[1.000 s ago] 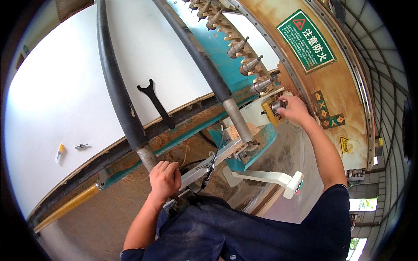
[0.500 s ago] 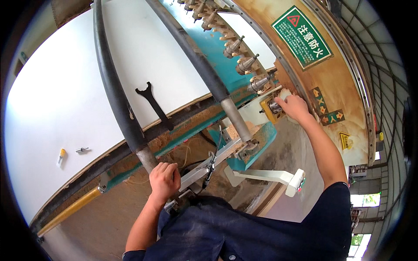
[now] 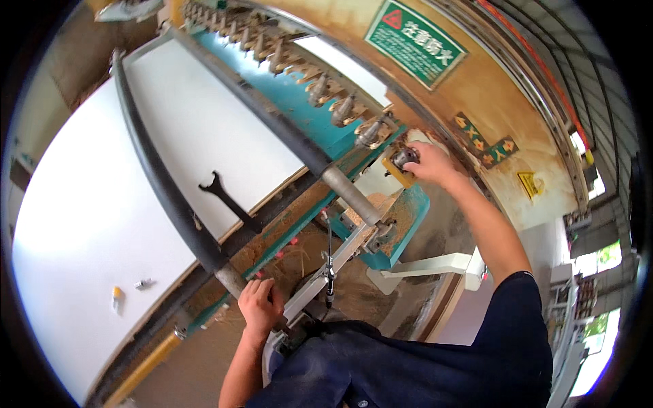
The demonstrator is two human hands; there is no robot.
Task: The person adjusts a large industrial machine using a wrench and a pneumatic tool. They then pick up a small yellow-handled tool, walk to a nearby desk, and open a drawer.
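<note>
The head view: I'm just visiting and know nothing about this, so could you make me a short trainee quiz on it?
1. True or false: the black wrench lies between the two dark bars.
2. Which hand touches the round metal part at the yellow block? A) left B) right
3. Fill in: the small metal piece lies on a ____ surface.

Key: 1. True. 2. B, the right hand. 3. White.

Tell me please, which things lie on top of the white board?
A black wrench, a small metal piece and a yellow-ended item lie on the white board. Two black bars cross over it; whatever lies beneath them is hidden.
</note>
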